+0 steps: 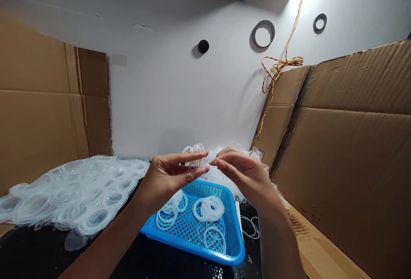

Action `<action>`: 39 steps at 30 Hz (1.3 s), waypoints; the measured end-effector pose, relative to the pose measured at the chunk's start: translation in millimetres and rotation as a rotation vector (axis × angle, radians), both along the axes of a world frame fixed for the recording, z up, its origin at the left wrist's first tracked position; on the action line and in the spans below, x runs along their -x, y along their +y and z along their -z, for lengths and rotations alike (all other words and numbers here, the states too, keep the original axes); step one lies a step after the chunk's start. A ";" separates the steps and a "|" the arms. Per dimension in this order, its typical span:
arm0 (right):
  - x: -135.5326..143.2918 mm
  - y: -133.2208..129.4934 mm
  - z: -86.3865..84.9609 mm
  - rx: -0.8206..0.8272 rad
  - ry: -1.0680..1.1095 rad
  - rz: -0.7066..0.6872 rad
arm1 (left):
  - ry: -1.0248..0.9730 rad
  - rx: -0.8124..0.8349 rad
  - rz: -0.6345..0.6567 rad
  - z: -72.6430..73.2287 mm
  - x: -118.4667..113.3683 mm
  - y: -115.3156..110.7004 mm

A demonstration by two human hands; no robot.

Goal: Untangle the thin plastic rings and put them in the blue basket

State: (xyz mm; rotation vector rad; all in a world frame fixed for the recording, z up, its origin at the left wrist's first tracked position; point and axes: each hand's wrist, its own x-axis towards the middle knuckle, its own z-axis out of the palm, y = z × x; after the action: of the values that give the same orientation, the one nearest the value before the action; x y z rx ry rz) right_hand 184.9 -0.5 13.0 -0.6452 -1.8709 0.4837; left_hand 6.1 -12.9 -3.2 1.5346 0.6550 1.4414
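Above the back of a blue basket (pixel 192 249), my left hand (pixel 175 172) holds several thin white rings (pixel 195 149) between its thumb and fingers. Close to its fingertips on the right is my right hand (pixel 242 170), its thumb and index fingertips pinched together near the rings; what they grip, if anything, is too small to make out. Inside the basket lie a stack of white rings (pixel 209 209) on the right, loose rings (pixel 214 239) in front of it, and another group (pixel 167 215) on the left, partly behind my left hand.
Bagged translucent rings (pixel 93 189) are piled at left. More loose rings (pixel 221 180) lie behind the basket. Cardboard walls (pixel 346 150) stand on both sides. A twisted yellow cord (pixel 271 95) hangs along the white back wall (pixel 180 95). The table (pixel 138 257) is black.
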 end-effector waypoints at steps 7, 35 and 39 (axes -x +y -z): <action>15.0 -0.3 6.2 0.084 0.022 -0.146 | 0.043 -0.198 -0.125 2.3 -6.7 -9.8; 12.8 0.9 6.3 0.195 0.014 -0.216 | 0.069 0.012 0.135 0.6 1.9 -6.1; 13.9 1.8 6.8 0.179 0.021 -0.209 | 0.076 0.014 0.124 1.0 1.4 -7.4</action>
State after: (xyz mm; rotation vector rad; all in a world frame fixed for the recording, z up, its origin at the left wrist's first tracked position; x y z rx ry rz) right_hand 170.9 1.2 6.2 -0.5609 -1.8984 0.7979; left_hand 4.8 -20.3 -4.3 1.5965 0.6024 1.2885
